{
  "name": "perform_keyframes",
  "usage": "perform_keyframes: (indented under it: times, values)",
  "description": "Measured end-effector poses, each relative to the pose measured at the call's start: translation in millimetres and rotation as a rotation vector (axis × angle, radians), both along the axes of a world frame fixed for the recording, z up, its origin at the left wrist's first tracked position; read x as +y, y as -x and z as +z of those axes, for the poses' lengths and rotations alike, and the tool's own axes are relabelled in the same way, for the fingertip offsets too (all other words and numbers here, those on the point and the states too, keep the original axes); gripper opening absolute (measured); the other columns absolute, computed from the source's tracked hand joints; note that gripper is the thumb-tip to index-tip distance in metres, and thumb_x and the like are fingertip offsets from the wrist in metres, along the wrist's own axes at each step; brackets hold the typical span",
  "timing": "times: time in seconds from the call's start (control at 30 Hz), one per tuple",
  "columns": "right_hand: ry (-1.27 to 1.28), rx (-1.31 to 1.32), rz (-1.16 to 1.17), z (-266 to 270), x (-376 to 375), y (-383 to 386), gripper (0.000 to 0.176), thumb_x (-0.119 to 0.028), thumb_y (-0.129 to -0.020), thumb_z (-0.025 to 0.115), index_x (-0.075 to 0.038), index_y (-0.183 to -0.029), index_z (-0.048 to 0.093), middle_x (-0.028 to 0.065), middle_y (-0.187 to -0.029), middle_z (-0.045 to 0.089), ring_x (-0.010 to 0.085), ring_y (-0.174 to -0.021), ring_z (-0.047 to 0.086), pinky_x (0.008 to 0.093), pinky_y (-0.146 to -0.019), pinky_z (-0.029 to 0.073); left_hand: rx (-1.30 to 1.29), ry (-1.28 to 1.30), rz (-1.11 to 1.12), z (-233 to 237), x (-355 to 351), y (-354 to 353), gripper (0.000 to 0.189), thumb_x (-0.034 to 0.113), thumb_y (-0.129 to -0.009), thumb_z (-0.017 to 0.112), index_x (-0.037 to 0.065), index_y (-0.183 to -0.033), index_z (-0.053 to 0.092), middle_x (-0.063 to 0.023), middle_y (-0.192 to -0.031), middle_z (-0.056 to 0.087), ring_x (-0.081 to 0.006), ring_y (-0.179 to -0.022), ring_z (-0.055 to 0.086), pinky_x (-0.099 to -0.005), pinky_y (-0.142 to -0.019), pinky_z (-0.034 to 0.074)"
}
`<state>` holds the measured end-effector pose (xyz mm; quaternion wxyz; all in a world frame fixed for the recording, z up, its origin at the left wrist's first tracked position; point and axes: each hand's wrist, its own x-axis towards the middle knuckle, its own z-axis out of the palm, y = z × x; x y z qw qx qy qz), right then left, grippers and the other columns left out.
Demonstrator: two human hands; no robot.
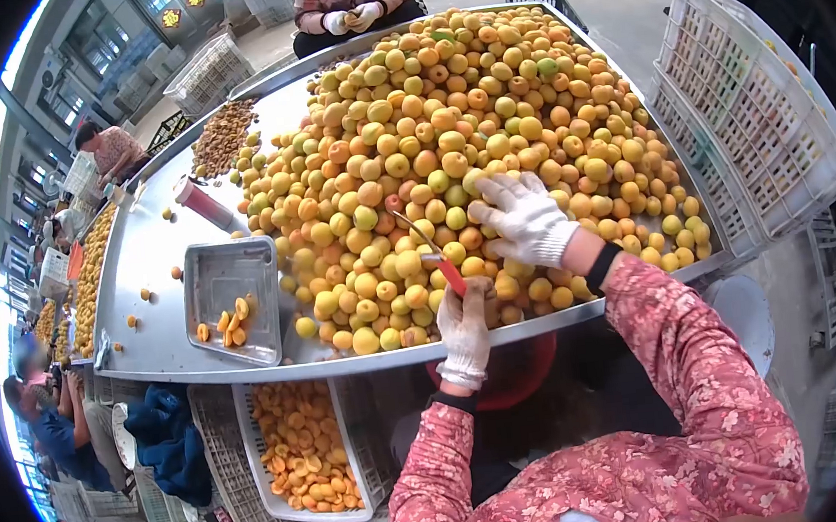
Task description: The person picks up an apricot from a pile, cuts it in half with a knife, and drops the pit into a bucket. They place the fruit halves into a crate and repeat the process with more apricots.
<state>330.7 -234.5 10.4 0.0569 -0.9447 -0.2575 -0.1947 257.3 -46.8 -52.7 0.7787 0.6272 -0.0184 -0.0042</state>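
Note:
A big heap of yellow-orange apricots (409, 162) covers much of the metal table (145, 325). My left hand (465, 336), in a white glove, is closed around the red handle of a curved knife (451, 274). Its thin, bent metal end points up and away over the fruit. My right hand (526, 220), gloved too, rests on the heap with its fingers spread over several apricots. Left of the heap, a metal tray (203, 280) holds several apricot halves (233, 329).
Below the table edge stands a white crate (253, 444) of halved apricots, near a red basin (523, 376). Pits (224, 139) are piled at the back left, near a red cylindrical container (204, 202). Tall white crates (757, 102) flank the right. A person (356, 3) sits opposite.

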Motion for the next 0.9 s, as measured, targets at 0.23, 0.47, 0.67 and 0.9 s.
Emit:
perform_keyframes:
  times: [0.23, 0.47, 0.67, 0.9]
  values:
    - [-0.246, 0.027, 0.002, -18.3, -50.8, -9.7, 0.029, -0.024, -0.083, 0.072, -0.008, -0.108, 0.068, 0.021, -0.129, 0.058, 0.0393, -0.117, 0.058, 0.0447, -0.098, 0.05, 0.123, 0.161, 0.009, 2.0, 3.7, -6.9, 0.018, 0.015, -0.102, 0.054, -0.001, -0.101, 0.062, -0.0077, -0.098, 0.067, -0.0131, -0.086, 0.062, -0.0284, -0.084, 0.05]
    - [-0.386, 0.18, -0.346, -30.4, -129.7, 8.4, 0.03, -0.024, -0.092, 0.068, -0.007, -0.116, 0.065, 0.0183, -0.11, 0.066, 0.0345, -0.104, 0.064, 0.0402, -0.086, 0.052, 0.171, 0.261, 0.058, 6.1, 0.6, -6.8, 0.02, 0.018, -0.103, 0.053, 0.0, -0.102, 0.062, -0.0062, -0.094, 0.068, -0.0128, -0.084, 0.063, -0.0266, -0.08, 0.05]
    - [-0.725, 0.156, -0.509, -5.4, -112.3, 21.8, 0.03, -0.022, -0.088, 0.072, -0.002, -0.11, 0.067, 0.0172, -0.096, 0.07, 0.0286, -0.088, 0.069, 0.0356, -0.081, 0.055, 0.171, 0.565, -0.183, 19.2, -6.8, 0.7, 0.026, 0.022, -0.105, 0.052, 0.001, -0.118, 0.058, -0.0121, -0.128, 0.058, -0.0208, -0.109, 0.064, -0.0338, -0.087, 0.055]
    - [-0.521, 0.181, -0.106, -3.6, -38.0, 68.8, 0.037, -0.012, -0.08, 0.075, -0.008, -0.116, 0.066, 0.0127, -0.109, 0.065, 0.0269, -0.102, 0.065, 0.04, -0.091, 0.051, 0.273, 0.901, -0.401, 3.6, -18.9, 5.3, 0.029, 0.023, -0.103, 0.055, 0.003, -0.125, 0.052, -0.0126, -0.133, 0.052, -0.0281, -0.119, 0.06, -0.0474, -0.099, 0.055]
